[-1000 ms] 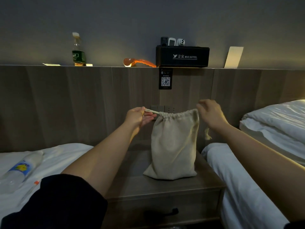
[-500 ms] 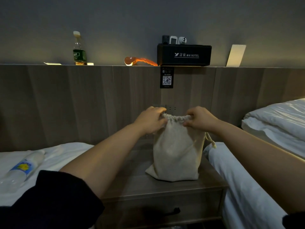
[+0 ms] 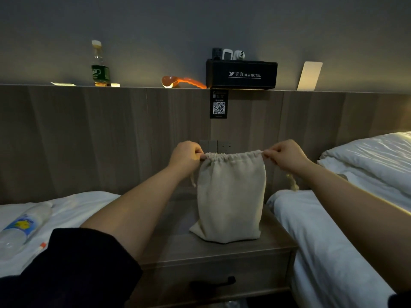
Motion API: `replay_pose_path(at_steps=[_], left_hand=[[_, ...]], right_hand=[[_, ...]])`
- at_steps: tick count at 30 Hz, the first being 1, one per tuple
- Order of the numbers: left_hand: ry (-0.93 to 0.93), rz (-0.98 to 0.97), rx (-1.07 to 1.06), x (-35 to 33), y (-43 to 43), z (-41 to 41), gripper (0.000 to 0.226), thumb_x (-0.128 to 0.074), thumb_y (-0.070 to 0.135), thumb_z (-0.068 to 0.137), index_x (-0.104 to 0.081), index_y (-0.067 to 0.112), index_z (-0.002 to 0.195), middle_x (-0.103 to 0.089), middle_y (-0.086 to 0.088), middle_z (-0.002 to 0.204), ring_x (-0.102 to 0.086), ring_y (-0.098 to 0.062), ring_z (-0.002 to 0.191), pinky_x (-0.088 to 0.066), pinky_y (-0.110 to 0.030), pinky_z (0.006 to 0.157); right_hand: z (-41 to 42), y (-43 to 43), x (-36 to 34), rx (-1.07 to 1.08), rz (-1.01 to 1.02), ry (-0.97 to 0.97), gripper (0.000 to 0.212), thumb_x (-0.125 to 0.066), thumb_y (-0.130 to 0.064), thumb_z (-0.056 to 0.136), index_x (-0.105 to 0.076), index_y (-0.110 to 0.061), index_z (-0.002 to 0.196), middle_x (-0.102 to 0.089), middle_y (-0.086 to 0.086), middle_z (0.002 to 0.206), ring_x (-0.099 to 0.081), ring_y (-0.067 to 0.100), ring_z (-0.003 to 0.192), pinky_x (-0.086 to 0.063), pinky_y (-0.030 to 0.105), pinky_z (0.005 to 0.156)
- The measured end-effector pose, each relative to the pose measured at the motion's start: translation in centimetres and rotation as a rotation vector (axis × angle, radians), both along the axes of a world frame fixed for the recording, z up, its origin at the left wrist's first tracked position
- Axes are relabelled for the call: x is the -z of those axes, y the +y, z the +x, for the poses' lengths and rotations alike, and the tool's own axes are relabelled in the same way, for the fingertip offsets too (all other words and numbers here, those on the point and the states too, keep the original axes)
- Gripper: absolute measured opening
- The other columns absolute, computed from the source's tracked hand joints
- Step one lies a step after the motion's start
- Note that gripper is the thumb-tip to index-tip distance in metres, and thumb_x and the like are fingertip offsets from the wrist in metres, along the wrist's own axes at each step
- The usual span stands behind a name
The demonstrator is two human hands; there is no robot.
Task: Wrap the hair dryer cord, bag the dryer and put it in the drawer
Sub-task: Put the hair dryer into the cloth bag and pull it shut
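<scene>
Between the left hand [image 3: 185, 155] and right hand [image 3: 283, 157], each pinching a top corner, the upright bag [image 3: 230, 196] stood equally near both, the closed drawer [image 3: 255, 272] below.

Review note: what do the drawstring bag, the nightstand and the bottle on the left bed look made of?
Drawstring bag: woven cloth, likely cotton or linen, matte beige; it gathers in soft folds at the mouth. Nightstand: wood or wood-look laminate, matte, with faint grain; which one is unclear. Bottle: clear glossy plastic, seemingly, with a blue-yellow label.
</scene>
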State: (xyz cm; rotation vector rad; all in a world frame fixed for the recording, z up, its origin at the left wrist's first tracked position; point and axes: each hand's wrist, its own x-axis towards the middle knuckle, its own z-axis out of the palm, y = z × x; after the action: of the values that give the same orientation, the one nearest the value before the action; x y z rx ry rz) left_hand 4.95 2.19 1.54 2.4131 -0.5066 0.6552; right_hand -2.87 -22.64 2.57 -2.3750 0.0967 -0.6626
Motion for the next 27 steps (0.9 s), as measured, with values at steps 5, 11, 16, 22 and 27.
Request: replay_pose_path(at_steps=[5,11,16,22,27], left_hand=[[0.012,-0.150,-0.127,-0.6,1.8,0.5,0.012,-0.060,0.015,0.087,-0.071,0.013,0.084,-0.068,-0.005,0.088,-0.059,-0.019,0.083,-0.046,-0.028,0.075],[0.265,-0.505,0.050,0.2,1.2,0.9,0.026,-0.046,0.004,0.093,-0.056,0.011,0.070,-0.061,-0.006,0.070,-0.065,-0.021,0.067,-0.051,-0.031,0.060],[0.539,-0.897,0.309,0.9,1.5,0.1,0.027,-0.034,0.008,0.099,-0.044,0.012,0.075,-0.063,-0.011,0.078,-0.067,-0.009,0.046,-0.051,-0.035,0.062],[0.591,-0.902,0.266,1.9,0.5,-0.7,0.024,-0.033,0.006,0.097,-0.044,0.012,0.076,-0.062,-0.014,0.071,-0.064,-0.016,0.040,-0.051,-0.030,0.052],[0.360,-0.361,0.010,4.2,0.3,0.0,0.021,-0.046,0.010,0.089,-0.066,0.006,0.082,-0.063,-0.006,0.082,-0.061,-0.018,0.070,-0.048,-0.029,0.069]], right_hand=[[-0.1,-1.8,0.4,0.273,0.135,-0.173,0.021,-0.055,-0.021,0.091,-0.070,-0.005,0.088,-0.057,0.003,0.065,-0.052,0.013,0.057,-0.036,0.024,0.050],[0.7,-1.5,1.6,0.293,0.227,-0.183,0.023,-0.053,-0.020,0.092,-0.068,-0.003,0.089,-0.058,0.006,0.068,-0.052,0.016,0.059,-0.038,0.024,0.052],[0.0,0.8,1.4,-0.020,0.105,-0.056,0.041,-0.047,-0.036,0.094,-0.054,-0.008,0.123,-0.062,0.007,0.111,-0.059,0.025,0.104,-0.047,0.035,0.086],[0.0,4.0,3.0,-0.236,-0.047,0.156,0.031,-0.060,-0.044,0.085,-0.063,-0.014,0.096,-0.060,-0.001,0.091,-0.056,0.018,0.088,-0.045,0.031,0.076],[-0.6,4.2,5.1,-0.283,0.322,0.125,0.031,-0.051,-0.040,0.092,-0.072,-0.016,0.091,-0.071,0.004,0.092,-0.065,0.020,0.090,-0.052,0.038,0.082]])
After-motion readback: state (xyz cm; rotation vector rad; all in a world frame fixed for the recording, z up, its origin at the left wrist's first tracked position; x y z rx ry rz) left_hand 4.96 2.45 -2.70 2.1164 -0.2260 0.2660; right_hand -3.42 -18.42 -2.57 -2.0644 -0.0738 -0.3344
